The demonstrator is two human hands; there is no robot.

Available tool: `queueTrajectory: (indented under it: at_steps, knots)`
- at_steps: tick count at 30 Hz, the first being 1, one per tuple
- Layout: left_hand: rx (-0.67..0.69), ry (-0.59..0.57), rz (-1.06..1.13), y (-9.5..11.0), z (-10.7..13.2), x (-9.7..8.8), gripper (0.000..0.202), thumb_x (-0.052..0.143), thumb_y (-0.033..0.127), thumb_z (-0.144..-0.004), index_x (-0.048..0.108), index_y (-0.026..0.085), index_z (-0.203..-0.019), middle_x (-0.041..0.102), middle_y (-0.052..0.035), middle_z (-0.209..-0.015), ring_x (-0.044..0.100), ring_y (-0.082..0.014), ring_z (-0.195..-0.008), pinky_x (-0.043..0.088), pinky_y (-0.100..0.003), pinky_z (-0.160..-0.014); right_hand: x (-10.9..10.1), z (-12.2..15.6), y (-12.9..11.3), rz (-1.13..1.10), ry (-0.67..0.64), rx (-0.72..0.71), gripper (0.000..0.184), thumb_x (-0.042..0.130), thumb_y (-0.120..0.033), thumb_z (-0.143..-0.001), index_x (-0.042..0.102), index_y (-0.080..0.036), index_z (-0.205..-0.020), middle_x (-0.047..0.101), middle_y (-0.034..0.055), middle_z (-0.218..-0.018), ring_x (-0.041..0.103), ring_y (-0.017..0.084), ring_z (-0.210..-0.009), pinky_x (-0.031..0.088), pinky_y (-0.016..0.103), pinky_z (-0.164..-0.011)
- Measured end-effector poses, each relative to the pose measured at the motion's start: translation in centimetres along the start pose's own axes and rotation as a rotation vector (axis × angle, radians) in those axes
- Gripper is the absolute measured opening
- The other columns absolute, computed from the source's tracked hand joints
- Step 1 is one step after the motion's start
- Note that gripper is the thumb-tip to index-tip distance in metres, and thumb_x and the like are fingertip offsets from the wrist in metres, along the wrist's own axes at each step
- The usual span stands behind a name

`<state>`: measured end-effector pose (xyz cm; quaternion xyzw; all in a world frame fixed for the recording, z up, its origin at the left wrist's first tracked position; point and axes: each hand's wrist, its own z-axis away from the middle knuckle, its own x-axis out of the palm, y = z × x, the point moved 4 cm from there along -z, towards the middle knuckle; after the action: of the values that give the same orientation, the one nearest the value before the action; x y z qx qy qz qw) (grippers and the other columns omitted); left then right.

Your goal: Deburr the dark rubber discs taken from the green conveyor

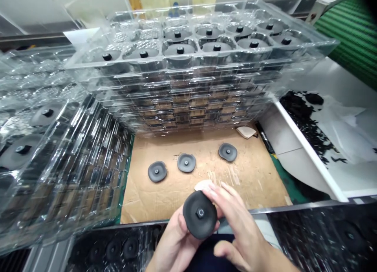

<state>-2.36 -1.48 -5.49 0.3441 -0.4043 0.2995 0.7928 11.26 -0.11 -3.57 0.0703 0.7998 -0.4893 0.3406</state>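
Observation:
My left hand [179,234] is closed around a round, dark grey rubber disc [201,221] with a short stem at its centre, the stem side facing up. At the disc's upper right edge is my right hand [240,221], fingers stretched out and thumb apart. A small white pad [202,184] shows just beyond the right fingertips; whether they touch it I cannot tell. On the cardboard [206,146] ahead lie three similar discs: a left one [157,171], a middle one [186,163] and a right one [227,152].
A tall stack of clear plastic trays [182,91] with discs in its top tray stands behind the cardboard. More clear trays [97,158] rise at the left. Right, a white bin [312,150] holds black scraps [306,119]. An off-white pad [246,132] and a black marker [264,136] lie nearby.

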Motion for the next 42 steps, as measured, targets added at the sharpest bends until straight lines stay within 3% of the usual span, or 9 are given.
queueTrajectory:
  at_steps: [5, 9, 12, 19, 24, 29, 34, 39, 42]
  knots:
    - [0.012, 0.055, 0.058, 0.2, 0.3, -0.2, 0.048, 0.066, 0.042, -0.075, 0.06, 0.029, -0.12, 0.068, -0.0047, -0.115, 0.061, -0.0275, -0.111, 0.044, -0.037, -0.097, -0.2, 0.6, 3.4, -0.031, 0.13, 0.368, 0.05, 0.029, -0.047, -0.097, 0.03, -0.024, -0.141, 0.057, 0.0117, -0.128, 0.051, 0.027, -0.122, 0.045, 0.048, -0.099]
    - [0.056, 0.077, 0.118, 0.3, 0.6, -1.1, 0.04, 0.065, 0.039, -0.077, 0.061, 0.032, -0.117, 0.068, -0.0037, -0.116, 0.06, -0.0279, -0.113, 0.042, -0.04, -0.101, 0.2, 1.1, 6.4, -0.004, 0.136, 0.52, 0.035, 0.038, -0.036, -0.095, 0.049, -0.023, -0.126, 0.063, 0.009, -0.103, 0.067, 0.018, -0.077, 0.058, 0.033, -0.071]
    - [0.099, 0.106, 0.119, -0.1, 0.6, -2.0, 0.042, 0.065, 0.038, -0.078, 0.058, 0.031, -0.119, 0.065, -0.0057, -0.122, 0.059, -0.0278, -0.114, 0.039, -0.043, -0.104, 1.8, 0.4, 7.0, 0.031, 0.078, 0.492, 0.037, 0.046, -0.033, -0.091, 0.052, -0.022, -0.126, 0.058, 0.0079, -0.096, 0.061, 0.015, -0.059, 0.057, 0.033, -0.06]
    - [0.221, 0.256, 0.114, 0.0, 0.9, -2.7, 0.071, 0.069, 0.037, -0.075, 0.038, 0.025, -0.137, 0.066, -0.0114, -0.119, 0.057, -0.0268, -0.117, 0.038, -0.041, -0.106, 5.6, -0.9, 5.1, 0.023, -0.066, 0.25, 0.026, 0.041, -0.022, -0.09, 0.065, -0.019, -0.098, 0.065, 0.0088, -0.087, 0.062, 0.022, -0.081, 0.051, 0.035, -0.072]
    - [0.22, 0.259, 0.04, 0.1, 1.3, -2.0, 0.063, 0.073, 0.034, -0.071, 0.052, 0.018, -0.128, 0.062, -0.0128, -0.125, 0.055, -0.0289, -0.118, 0.033, -0.043, -0.11, 2.0, -2.7, 3.6, 0.037, -0.038, 0.243, 0.02, 0.05, -0.025, -0.088, 0.066, -0.02, -0.097, 0.068, 0.0054, -0.079, 0.061, 0.02, -0.07, 0.048, 0.033, -0.065]
    - [0.212, 0.236, -0.028, -0.6, 1.3, -0.6, 0.062, 0.079, 0.034, -0.063, 0.059, 0.021, -0.12, 0.064, -0.0103, -0.12, 0.056, -0.0268, -0.116, 0.041, -0.037, -0.103, -2.2, -4.1, -3.4, -0.024, 0.129, 0.068, 0.026, 0.045, -0.022, -0.091, 0.057, -0.022, -0.114, 0.068, 0.0063, -0.097, 0.062, 0.019, -0.083, 0.048, 0.032, -0.068]
    - [0.197, 0.268, -0.11, -0.8, 2.0, 0.9, 0.053, 0.085, 0.027, -0.054, 0.067, 0.024, -0.104, 0.071, -0.0043, -0.105, 0.065, -0.0203, -0.097, 0.051, -0.025, -0.083, -1.9, -3.9, -7.4, -0.102, -0.089, -0.092, 0.024, 0.043, -0.008, -0.087, 0.059, -0.016, -0.104, 0.067, 0.0035, -0.081, 0.058, 0.015, -0.069, 0.046, 0.029, -0.065]
    - [0.181, 0.262, -0.171, -0.6, 2.9, 2.3, 0.052, 0.085, 0.027, -0.053, 0.069, 0.019, -0.102, 0.072, -0.0058, -0.098, 0.064, -0.024, -0.101, 0.047, -0.032, -0.095, -2.5, -3.4, -7.8, 0.014, 0.151, -0.189, 0.023, 0.042, -0.009, -0.089, 0.059, -0.006, -0.104, 0.067, 0.0108, -0.082, 0.058, 0.02, -0.072, 0.044, 0.035, -0.066]
    - [0.222, 0.256, -0.146, -0.4, 3.4, 2.4, 0.057, 0.087, 0.027, -0.047, 0.069, 0.024, -0.101, 0.072, -0.003, -0.101, 0.066, -0.0218, -0.096, 0.048, -0.031, -0.093, -2.2, -2.3, -8.2, -0.042, 0.063, -0.201, 0.023, 0.044, -0.006, -0.088, 0.059, -0.009, -0.105, 0.068, 0.0086, -0.08, 0.059, 0.018, -0.072, 0.045, 0.032, -0.066]
